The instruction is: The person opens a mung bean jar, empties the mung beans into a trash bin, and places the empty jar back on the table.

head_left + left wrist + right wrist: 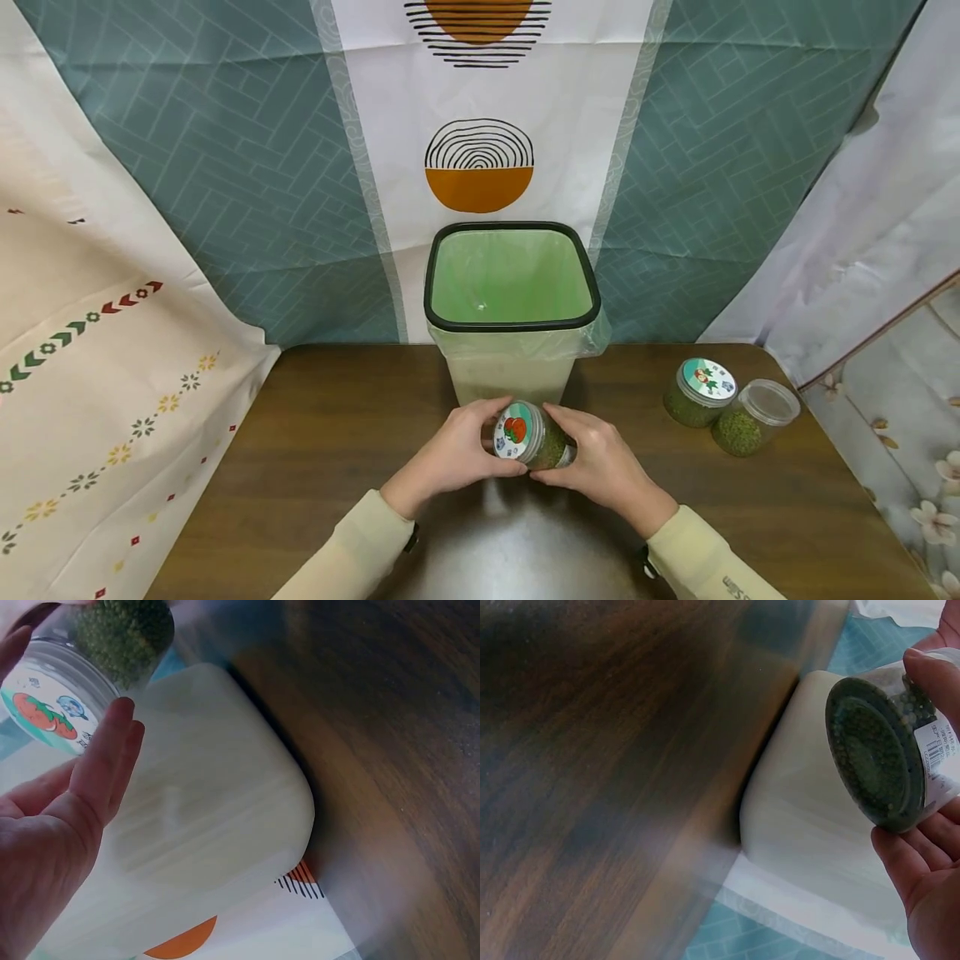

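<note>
Between both hands a clear plastic jar (551,443) of green granules is tipped on its side above the table, in front of the bin. Its white and green lid (513,430) with a red fruit picture points left toward the person. My left hand (459,452) grips the lid end, thumb and fingers around the rim. At the base end, my right hand (602,461) holds the jar's body. The right wrist view shows the round jar bottom (870,754) and a white barcode label (935,761) on its side.
A pale green bin (517,371) with a black rim and a clear liner stands at the table's back. To the right, two more jars of green granules sit side by side: one with a printed lid (705,379), one with a clear lid (769,401). Patterned cloths hang around the wooden table (315,467).
</note>
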Motion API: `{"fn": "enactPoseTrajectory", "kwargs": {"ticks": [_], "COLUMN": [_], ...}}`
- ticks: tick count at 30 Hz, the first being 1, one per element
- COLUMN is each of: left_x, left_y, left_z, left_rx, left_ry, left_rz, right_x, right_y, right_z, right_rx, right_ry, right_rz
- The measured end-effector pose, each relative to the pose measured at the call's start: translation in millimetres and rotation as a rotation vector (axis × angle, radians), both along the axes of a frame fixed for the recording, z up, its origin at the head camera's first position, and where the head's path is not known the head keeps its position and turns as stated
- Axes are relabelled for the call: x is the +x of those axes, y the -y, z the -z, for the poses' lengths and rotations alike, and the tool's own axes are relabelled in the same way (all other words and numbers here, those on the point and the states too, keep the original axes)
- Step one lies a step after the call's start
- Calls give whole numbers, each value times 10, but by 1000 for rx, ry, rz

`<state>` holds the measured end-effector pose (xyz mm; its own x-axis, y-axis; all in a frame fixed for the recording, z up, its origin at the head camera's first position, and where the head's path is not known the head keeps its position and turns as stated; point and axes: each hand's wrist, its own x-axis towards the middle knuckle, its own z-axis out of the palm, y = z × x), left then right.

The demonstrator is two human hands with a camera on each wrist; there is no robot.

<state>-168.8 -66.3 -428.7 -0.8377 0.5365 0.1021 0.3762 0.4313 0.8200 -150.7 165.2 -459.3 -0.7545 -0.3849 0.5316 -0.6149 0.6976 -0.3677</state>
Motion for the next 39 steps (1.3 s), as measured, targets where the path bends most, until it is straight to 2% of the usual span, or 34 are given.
{"fn": "enactPoseTrajectory", "kwargs": {"ticks": [3,6,11,16,21,23,28,31,36,39], "left_x": [22,41,69,69,46,33,2,-11,-7,6], "left_y": [-4,-24,-65,-76,-44,-30,-11,-3,-3,-19], "left_z": [24,30,19,30,19,10,-26,-45,-63,-61], "left_rx": [36,40,7,-33,-64,-79,-96,-83,-113,-129], "left_ry": [11,-1,27,31,2,-35,-142,-165,-180,-160], "left_rz": [-21,-70,-171,-206,-180,-155,-49,-1,-23,-52], "right_x": [15,22,9,-4,-2,-11,-37,-38,-33,-16], "right_y": [14,17,21,22,28,28,15,7,3,3], "right_z": [19,19,18,31,29,34,37,32,32,35], "right_rx": [3,8,12,-1,-3,-3,-10,-13,-18,-15], "right_ry": [-1,-15,-16,-13,-16,-26,-49,-44,-31,-27], "right_rz": [6,19,18,5,-8,-16,-31,-30,-25,-19]}}
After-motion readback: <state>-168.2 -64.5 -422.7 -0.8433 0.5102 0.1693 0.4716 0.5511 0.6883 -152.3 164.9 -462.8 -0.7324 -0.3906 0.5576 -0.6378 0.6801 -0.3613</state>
